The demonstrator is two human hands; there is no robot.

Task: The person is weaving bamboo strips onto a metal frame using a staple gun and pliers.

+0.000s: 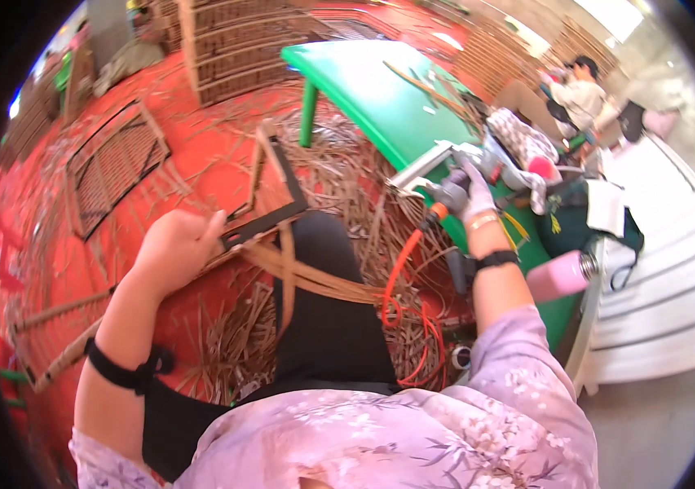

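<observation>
My left hand (174,248) is closed around the near end of a narrow rectangular frame (289,183) with dark edging, which is tilted over my left knee. Flat tan weaving strips (306,275) hang from the frame and cross my dark-trousered lap. At the near edge of the green table, my right hand (476,194), in a pale glove, is wrapped round a grey air tool (450,194). An orange hose (396,265) runs from the tool down to the floor. Motion blurs the tool's front end, and its exact kind is unclear.
The green table (355,73) bears cloths, a dark bag (567,224) and a pink bottle (559,275). Cut strips (347,175) litter the red floor. A woven panel (115,171) lies at left; stacked slatted racks (237,49) stand behind. Another person (580,98) sits far right.
</observation>
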